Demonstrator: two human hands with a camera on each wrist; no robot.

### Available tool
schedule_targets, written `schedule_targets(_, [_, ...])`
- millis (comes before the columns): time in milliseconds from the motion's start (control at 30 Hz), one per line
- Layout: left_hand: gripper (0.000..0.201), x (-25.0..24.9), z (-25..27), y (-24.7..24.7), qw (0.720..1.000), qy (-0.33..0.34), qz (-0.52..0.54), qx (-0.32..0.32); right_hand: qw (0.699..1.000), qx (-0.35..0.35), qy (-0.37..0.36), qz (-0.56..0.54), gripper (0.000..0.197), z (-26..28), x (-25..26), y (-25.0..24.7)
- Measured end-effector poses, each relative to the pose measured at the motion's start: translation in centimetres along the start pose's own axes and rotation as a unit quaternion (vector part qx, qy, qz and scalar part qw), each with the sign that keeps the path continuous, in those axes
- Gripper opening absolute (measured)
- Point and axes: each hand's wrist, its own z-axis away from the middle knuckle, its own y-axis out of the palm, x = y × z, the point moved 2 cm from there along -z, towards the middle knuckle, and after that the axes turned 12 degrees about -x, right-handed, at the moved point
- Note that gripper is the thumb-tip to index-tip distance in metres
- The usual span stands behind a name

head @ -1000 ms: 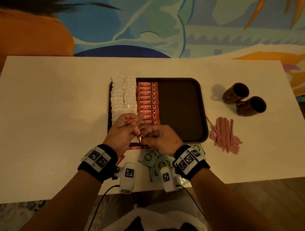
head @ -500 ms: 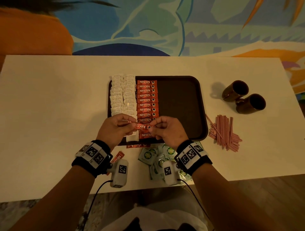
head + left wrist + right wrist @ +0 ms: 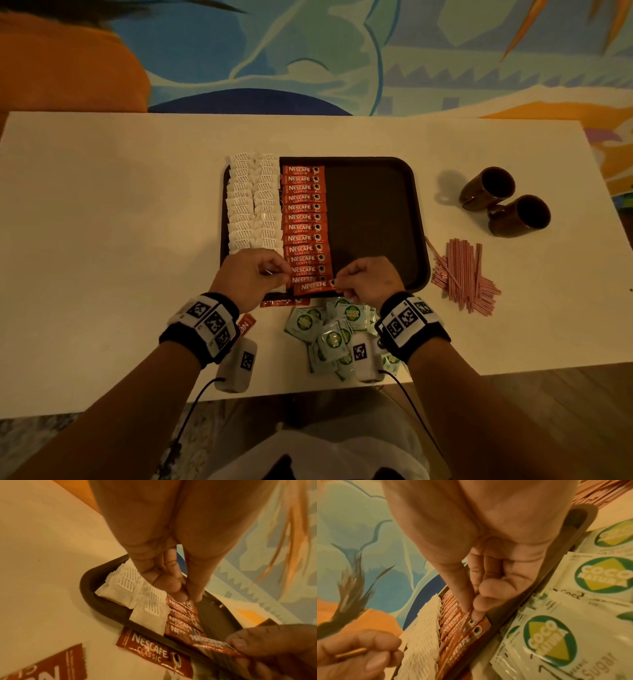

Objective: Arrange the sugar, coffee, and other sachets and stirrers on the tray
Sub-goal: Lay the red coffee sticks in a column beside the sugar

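A dark brown tray (image 3: 376, 212) holds two columns of white sachets (image 3: 253, 202) and one column of red Nescafe sachets (image 3: 303, 219). At the near end of that column my right hand (image 3: 337, 282) pinches the right end of a red sachet (image 3: 313, 287), which lies slightly askew over the last ones; the pinch shows close up in the right wrist view (image 3: 472, 612). My left hand (image 3: 282, 274) hovers at the column's left side, thumb and fingers pinched on a thin reddish sachet (image 3: 351, 653) seen edge-on.
Two loose red sachets (image 3: 284, 302) (image 3: 247, 325) lie on the table by the tray's front edge. A heap of green-and-white sugar sachets (image 3: 329, 329) sits under my right wrist. Red striped stirrers (image 3: 462, 274) and two brown mugs (image 3: 486, 188) are to the right.
The red sachet, held between both hands above the tray's front, has come down onto the near end of the red column. Both hands moved slightly forward.
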Motion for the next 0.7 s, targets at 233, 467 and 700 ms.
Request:
schedule_targets(233, [0.011,0.2,0.5,2.0,0.998,0.042,-0.041,0.025,0.991,-0.017,-0.001,0.132,0.018,-0.7,0.2,1.1])
schedule_targets(467, [0.017,1.0,0.4,3.4,0.984,0.104,-0.136,0.049,0.975,-0.039,0.0,0.219,0.035,-1.3,0.6,2.3])
schedule_targets(700, [0.019,1.5,0.4,3.6,0.978,0.129,-0.154,0.048,0.961,-0.07,-0.045,0.264,0.051,-0.5,0.2,2.9])
